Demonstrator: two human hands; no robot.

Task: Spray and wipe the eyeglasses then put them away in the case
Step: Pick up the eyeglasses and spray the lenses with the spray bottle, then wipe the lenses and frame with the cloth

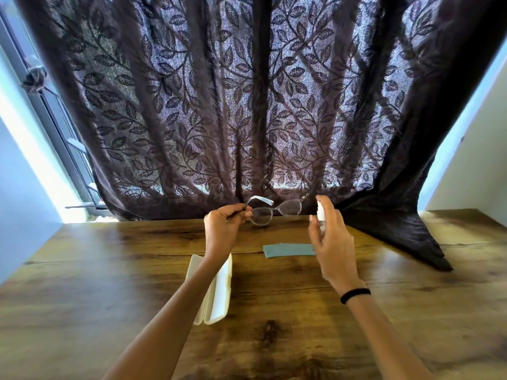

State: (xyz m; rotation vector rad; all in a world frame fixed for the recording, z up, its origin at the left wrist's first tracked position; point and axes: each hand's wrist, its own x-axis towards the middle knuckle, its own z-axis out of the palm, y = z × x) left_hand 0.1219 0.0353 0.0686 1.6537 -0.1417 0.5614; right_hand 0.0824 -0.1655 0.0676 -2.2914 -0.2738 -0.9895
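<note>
The clear-framed eyeglasses with thin, pale plastic rims (275,209) are held up in the air above the far edge of the table, lenses facing the person and one temple arm folded out toward the curtain. The left hand (223,229) has them by the temple end at the left side of the frame, thumb and curled fingers pinching it, so the glasses hang clear of the wood.

Just to the right of the glasses, apart from them, the right hand (332,242) grips a small white-capped spray bottle with a clear body (320,213). The fingers wrap around it from behind and the nozzle end stands upright above the hand. Whether a finger presses the top I cannot tell. A black elastic band (355,295) sits on that wrist.

Below the hands, a flat teal rectangle of cleaning cloth (288,250) lies on the table, partly behind the right hand. Nearer the person, a long cream-white hard plastic eyeglass case (219,294) lies open, its two halves side by side, with the left forearm passing over it.

All of this sits on a brown wood-grain table (274,338). Behind it hangs a dark brown leaf-patterned curtain (247,105), backlit, its right corner spilling onto the tabletop. A grey window frame (55,119) shows at the left.
</note>
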